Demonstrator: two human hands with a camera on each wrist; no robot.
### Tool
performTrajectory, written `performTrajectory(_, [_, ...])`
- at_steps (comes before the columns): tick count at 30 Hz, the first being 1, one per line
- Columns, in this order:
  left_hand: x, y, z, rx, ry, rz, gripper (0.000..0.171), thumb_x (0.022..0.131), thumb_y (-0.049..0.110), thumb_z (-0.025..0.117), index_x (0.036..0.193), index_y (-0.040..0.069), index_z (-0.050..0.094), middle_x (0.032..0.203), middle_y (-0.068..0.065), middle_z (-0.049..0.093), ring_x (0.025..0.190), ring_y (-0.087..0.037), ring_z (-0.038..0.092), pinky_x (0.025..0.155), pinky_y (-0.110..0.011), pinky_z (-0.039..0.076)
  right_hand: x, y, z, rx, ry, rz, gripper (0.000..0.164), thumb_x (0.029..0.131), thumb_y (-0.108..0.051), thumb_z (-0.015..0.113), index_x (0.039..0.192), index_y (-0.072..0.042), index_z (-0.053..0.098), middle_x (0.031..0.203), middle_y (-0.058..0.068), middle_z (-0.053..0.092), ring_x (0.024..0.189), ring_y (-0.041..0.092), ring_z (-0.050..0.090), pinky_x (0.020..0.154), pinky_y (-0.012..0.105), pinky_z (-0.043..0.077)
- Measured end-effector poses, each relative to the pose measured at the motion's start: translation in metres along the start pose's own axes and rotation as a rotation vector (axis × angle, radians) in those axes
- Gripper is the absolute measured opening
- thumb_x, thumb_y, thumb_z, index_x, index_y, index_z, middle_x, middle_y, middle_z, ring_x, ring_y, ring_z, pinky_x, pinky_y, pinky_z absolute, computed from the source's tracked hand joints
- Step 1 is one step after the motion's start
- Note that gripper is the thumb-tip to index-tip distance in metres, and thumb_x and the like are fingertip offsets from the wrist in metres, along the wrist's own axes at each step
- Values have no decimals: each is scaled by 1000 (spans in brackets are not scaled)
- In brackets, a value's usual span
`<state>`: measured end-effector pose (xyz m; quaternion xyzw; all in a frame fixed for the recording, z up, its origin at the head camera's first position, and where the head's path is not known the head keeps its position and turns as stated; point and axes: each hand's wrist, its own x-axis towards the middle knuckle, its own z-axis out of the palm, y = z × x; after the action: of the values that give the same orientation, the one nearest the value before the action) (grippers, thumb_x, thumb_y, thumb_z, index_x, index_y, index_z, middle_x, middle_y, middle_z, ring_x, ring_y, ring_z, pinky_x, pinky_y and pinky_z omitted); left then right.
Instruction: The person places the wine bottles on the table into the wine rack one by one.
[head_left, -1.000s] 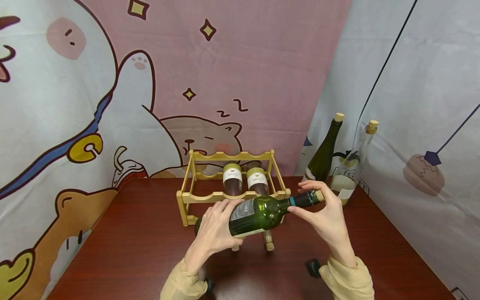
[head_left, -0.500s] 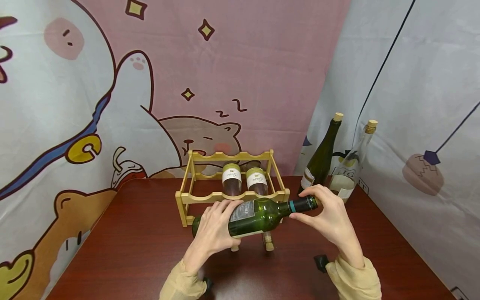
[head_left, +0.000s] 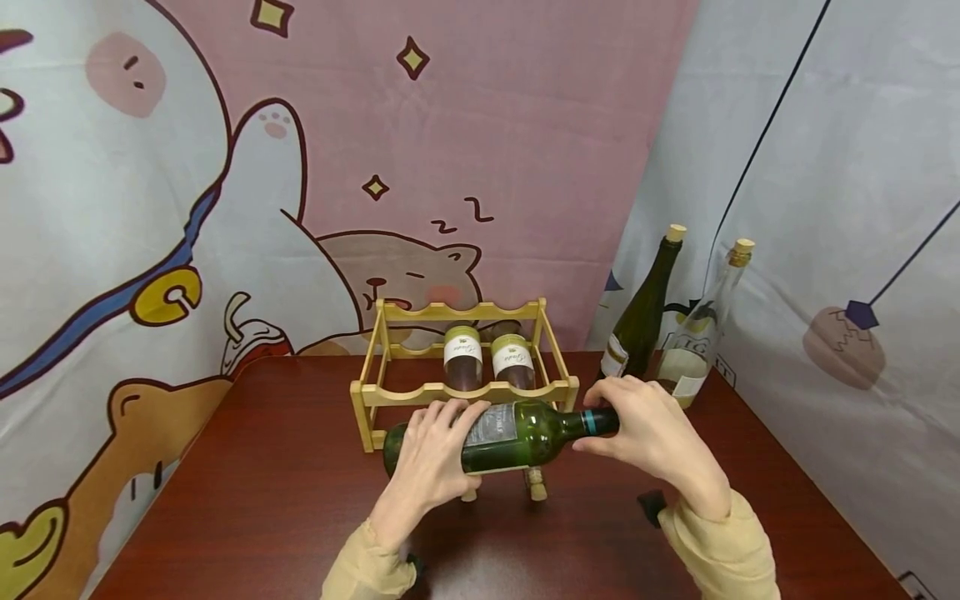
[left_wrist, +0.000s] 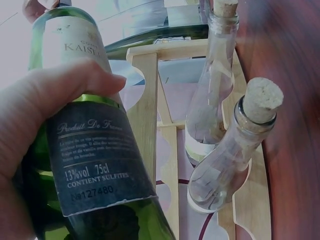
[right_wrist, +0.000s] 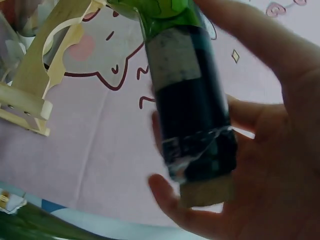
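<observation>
A green wine bottle (head_left: pixel 528 433) lies roughly level in front of the rack, above the table, its neck pointing right. My left hand (head_left: pixel 429 462) grips its body from the near side; the thumb crosses the bottle beside the dark label (left_wrist: pixel 95 155) in the left wrist view. Round the neck curl the fingers and thumb of my right hand (head_left: pixel 648 425), which hides the bottle's mouth in the head view. The right wrist view shows the cork (right_wrist: pixel 207 192) in the mouth, near the palm, with fingers behind the neck.
Behind the bottle stands a wooden wine rack (head_left: pixel 405 395). Two corked clear bottles, one (head_left: pixel 462 358) left of the other (head_left: pixel 513 362), lie in it, necks toward me. A dark green bottle (head_left: pixel 645 317) and a clear bottle (head_left: pixel 686 358) stand at the table's (head_left: pixel 225 492) back right.
My right hand has shifted from the corked end to farther round the neck, and now covers the mouth. The bottle has moved slightly left and its neck end has dropped a little.
</observation>
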<state>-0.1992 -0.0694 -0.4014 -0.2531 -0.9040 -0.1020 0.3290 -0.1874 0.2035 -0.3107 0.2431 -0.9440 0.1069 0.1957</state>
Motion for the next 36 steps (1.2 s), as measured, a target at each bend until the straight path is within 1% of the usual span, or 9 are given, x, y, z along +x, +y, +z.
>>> performTrajectory(4, [0, 2, 1, 44, 36, 34, 101, 37, 41, 92, 128, 23, 52, 110, -3, 61, 94, -23, 57, 77, -41, 48, 5, -3, -3, -7, -153, -7, 36, 64, -47, 83, 85, -27, 62, 78, -13, 61, 66, 3, 50, 55, 24, 40])
performTrajectory(8, [0, 4, 2, 78, 77, 70, 102, 35, 44, 92, 127, 23, 53, 108, -2, 61, 92, -22, 57, 76, -40, 47, 9, -3, -4, 33, -302, -4, 32, 68, -44, 81, 86, -28, 61, 77, -15, 60, 65, 2, 49, 54, 25, 39])
performTrajectory(12, [0, 5, 3, 106, 115, 102, 101, 33, 44, 92, 125, 23, 55, 107, -4, 61, 92, -24, 57, 76, -42, 48, 11, 0, -2, 69, -412, -14, 30, 70, -43, 80, 89, -27, 61, 76, -16, 57, 66, 2, 48, 54, 25, 40])
performTrajectory(15, [0, 6, 4, 127, 132, 119, 101, 33, 43, 93, 125, 23, 55, 108, -5, 62, 92, -25, 58, 76, -42, 48, 13, 2, 0, 68, -453, -29, 31, 71, -43, 78, 90, -26, 62, 78, -17, 58, 67, 1, 48, 56, 25, 41])
performTrajectory(19, [0, 8, 5, 149, 140, 139, 101, 34, 44, 93, 124, 23, 55, 108, -6, 62, 93, -26, 58, 77, -42, 48, 14, 5, 3, 60, -476, -35, 28, 71, -39, 78, 89, -24, 62, 76, -17, 58, 66, 1, 49, 57, 24, 43])
performTrajectory(23, [0, 9, 7, 166, 161, 161, 102, 31, 46, 93, 123, 23, 55, 108, -6, 62, 93, -26, 59, 77, -42, 48, 15, 5, 5, 60, -514, -24, 29, 71, -36, 78, 91, -23, 62, 79, -15, 61, 69, 2, 53, 58, 26, 45])
performTrajectory(27, [1, 9, 9, 181, 193, 179, 102, 29, 47, 93, 122, 24, 55, 107, -6, 63, 92, -27, 59, 76, -41, 49, 16, 6, 6, 59, -563, -9, 30, 72, -37, 78, 92, -22, 62, 82, -14, 63, 72, 2, 55, 60, 27, 46])
performTrajectory(31, [2, 8, 11, 186, 222, 195, 100, 30, 48, 92, 120, 25, 56, 106, -6, 63, 93, -28, 60, 76, -42, 50, 18, 8, 7, 91, -611, -9, 31, 73, -38, 78, 93, -21, 62, 83, -13, 62, 72, 2, 54, 60, 26, 46])
performTrajectory(36, [3, 7, 15, 203, 259, 221, 97, 31, 47, 91, 119, 26, 56, 105, -6, 63, 92, -28, 60, 76, -41, 50, 21, 16, 13, 175, -662, -69, 30, 76, -35, 76, 95, -16, 62, 84, -12, 62, 72, 0, 52, 62, 22, 44])
